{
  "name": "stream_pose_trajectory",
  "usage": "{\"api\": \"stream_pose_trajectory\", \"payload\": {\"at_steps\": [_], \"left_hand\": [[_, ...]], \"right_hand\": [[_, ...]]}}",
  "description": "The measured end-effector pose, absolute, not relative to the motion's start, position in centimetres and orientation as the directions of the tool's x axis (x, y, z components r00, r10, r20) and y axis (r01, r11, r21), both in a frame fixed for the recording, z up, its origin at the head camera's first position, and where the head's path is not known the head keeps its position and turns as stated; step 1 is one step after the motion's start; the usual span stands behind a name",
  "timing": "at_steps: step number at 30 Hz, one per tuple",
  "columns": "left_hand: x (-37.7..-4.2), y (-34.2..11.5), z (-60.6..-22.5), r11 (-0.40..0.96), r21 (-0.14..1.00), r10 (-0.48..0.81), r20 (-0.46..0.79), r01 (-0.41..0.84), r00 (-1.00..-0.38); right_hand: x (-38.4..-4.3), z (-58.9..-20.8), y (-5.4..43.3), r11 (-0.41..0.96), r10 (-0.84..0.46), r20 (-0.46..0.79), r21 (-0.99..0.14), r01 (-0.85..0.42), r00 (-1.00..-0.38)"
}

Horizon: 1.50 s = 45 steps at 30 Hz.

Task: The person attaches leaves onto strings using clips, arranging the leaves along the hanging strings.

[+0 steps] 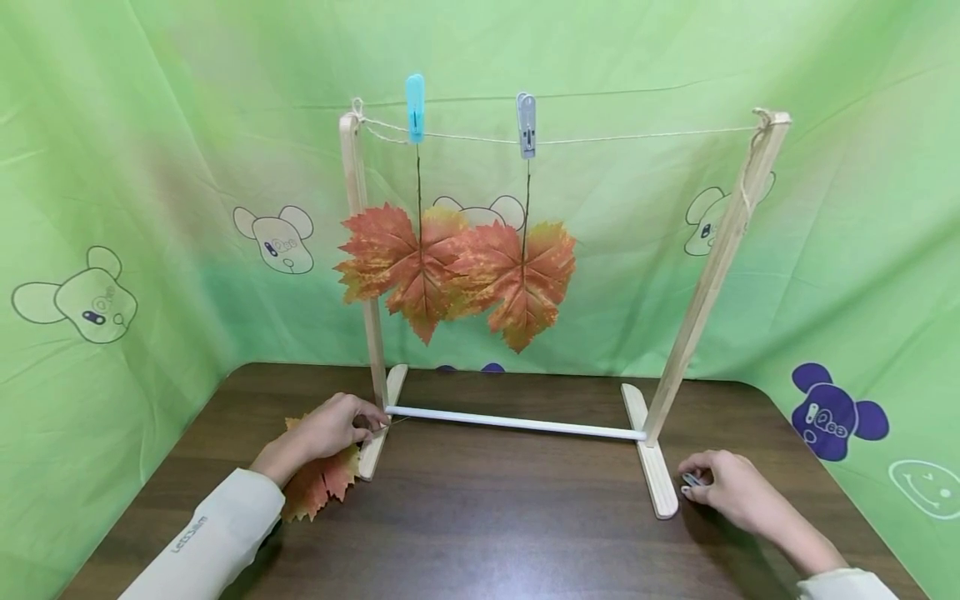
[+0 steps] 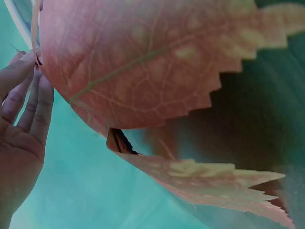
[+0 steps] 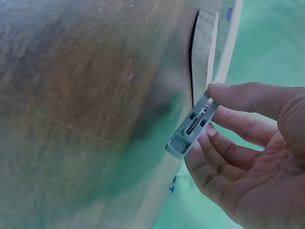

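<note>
My left hand [image 1: 335, 431] pinches the thin stem of an artificial maple leaf [image 1: 324, 485] beside the rack's left foot. In the left wrist view the red-orange leaf [image 2: 143, 71] fills much of the picture, with the fingertips at its stem end. On the far right, my right hand [image 1: 731, 492] holds a grey clothespin [image 3: 188, 131] between thumb and fingers, just beside the rack's right foot [image 1: 657, 479]. Two more maple leaves hang from the string [image 1: 637, 136] by their stems, one under a blue clothespin [image 1: 416, 108], the other under a grey clothespin [image 1: 527, 125].
The wooden rack has a left post [image 1: 372, 333], a right post [image 1: 705, 308] and a white crossbar [image 1: 517, 424] low between them. It stands on a brown table [image 1: 480, 525]. Green cloth [image 1: 637, 50] with cartoon prints hangs behind and at both sides.
</note>
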<state>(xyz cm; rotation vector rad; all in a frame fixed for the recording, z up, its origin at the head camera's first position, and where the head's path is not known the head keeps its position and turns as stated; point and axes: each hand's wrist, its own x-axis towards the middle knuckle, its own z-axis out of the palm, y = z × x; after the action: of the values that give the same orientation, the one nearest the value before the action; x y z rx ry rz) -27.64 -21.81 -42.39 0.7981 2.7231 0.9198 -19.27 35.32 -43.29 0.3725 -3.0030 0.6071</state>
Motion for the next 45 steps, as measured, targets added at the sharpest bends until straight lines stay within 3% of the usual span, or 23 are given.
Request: {"api": "stream_pose_trajectory", "payload": {"at_steps": [9,24,41,45], "left_hand": [[-27.1,-21.5,-41.7,0.647,0.648,0.542,-0.020,0.402,-0.840],[-25.2,-18.7,-38.9,0.601,0.598,0.645,0.029,0.530,-0.764],[-23.4,-15.6,-35.7,0.531,0.639,0.682,0.066,0.556,-0.728],[-22.9,-14.5,-35.1,0.519,0.640,0.686,0.083,0.567,-0.722]], "right_hand": [[-19.3,-42.4,35.1,0.887,-0.222,0.101,-0.391,-0.244,-0.970],[-18.9,-41.1,34.5,0.889,-0.194,0.132,-0.396,-0.231,-0.972],[-18.6,-38.3,32.4,0.863,-0.256,0.264,-0.371,-0.343,-0.930],[-18.5,-38.0,31.9,0.849,-0.292,0.335,-0.340,-0.404,-0.896]]}}
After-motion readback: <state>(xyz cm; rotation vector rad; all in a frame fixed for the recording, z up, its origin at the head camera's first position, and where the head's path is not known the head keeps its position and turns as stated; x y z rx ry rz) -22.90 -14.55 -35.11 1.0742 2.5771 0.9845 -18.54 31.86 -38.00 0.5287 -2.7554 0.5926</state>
